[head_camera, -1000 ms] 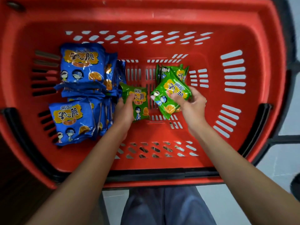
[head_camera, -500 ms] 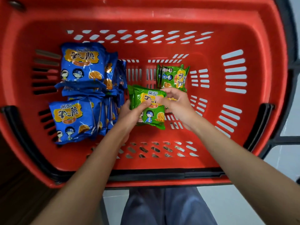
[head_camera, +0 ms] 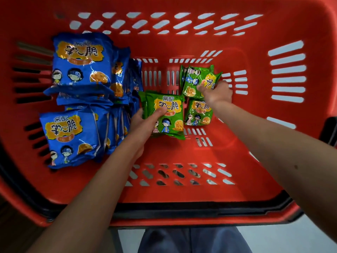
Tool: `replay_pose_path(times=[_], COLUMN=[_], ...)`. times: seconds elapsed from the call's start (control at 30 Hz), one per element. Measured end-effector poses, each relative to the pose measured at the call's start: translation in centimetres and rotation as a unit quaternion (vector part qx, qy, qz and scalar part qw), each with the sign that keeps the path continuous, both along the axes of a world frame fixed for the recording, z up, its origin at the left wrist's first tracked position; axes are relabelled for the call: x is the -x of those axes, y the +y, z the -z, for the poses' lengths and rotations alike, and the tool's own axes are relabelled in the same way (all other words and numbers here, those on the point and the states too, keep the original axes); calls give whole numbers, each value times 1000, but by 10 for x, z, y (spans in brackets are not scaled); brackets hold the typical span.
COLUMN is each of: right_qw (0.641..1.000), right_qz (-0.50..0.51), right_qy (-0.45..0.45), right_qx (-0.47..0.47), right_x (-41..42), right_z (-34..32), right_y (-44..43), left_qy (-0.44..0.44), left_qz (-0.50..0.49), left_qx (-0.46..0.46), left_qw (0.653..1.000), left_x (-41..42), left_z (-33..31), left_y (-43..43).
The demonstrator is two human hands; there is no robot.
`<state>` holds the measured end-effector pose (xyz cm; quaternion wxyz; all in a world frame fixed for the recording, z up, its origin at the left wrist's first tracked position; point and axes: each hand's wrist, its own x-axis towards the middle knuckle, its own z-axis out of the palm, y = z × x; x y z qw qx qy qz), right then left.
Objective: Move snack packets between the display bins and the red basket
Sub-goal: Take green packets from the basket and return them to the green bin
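Half a second ago both my hands met on one bundle in the middle of the basket. Now they have parted. My left hand (head_camera: 144, 123) alone keeps the green foil snack packets with yellow labels (head_camera: 169, 114). My right hand (head_camera: 217, 94) has gone further back, to the upright green packets at the rear (head_camera: 195, 79).

My left thumb lies curled over the front of the bundle and my fingers wrap behind its left edge, so the grip is firm. The bundle looks like more than one packet, held tilted just above the slotted floor of the red plastic basket (head_camera: 273, 161).

My right thumb lies across the front of the rear green packets. The back of the hand hides the other fingers, so I cannot tell whether they have closed round anything.

A single green packet (head_camera: 198, 114) now lies flat on the floor under my right wrist, just beside the bundle. It was not in sight there before.

To my left, two stacks of blue foil snack packets stay where they were. The far stack (head_camera: 82, 64) and the near stack (head_camera: 71, 136) lean against the left wall, and the near one touches my left wrist.

The black handle bar (head_camera: 182, 209) crosses the near rim, and my blue-grey trousers (head_camera: 191, 240) show below it.
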<state>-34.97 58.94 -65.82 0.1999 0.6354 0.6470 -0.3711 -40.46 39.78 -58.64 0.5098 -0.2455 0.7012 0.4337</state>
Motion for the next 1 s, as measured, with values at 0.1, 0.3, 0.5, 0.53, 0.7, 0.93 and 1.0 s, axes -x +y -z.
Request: replay_pose_path(times=[0.1,0.3,0.5,0.53,0.7,0.93,1.0], right_qw=[1000,998,983,979,942,943,942], right_qz=[10,48,105,113,134,-89,-72], right_qy=[2,40,140,166,297,210,215], right_qx=[8,6,-53,-47,78,243,246], right_x=[-2,-7,-12,-13,-23,-33,-30], right_z=[7,8,-20,-28,-79,-111,-111], right_y=[1,-2,-15,-18,-15,-9,-16], left_qy=[1,-1,97,105,126,28,9], left_qz=[0,2,55,70,56,46,75], left_qx=[3,-6,43,62,83,-4,-31], left_qw=[1000,1000,993,990,987,999,997], left_x=[0,-1,-4,-4,1,13,12], left_z=[6,8,5,5,-3,-8,-9], left_y=[-1,0,0,0,3,1,0])
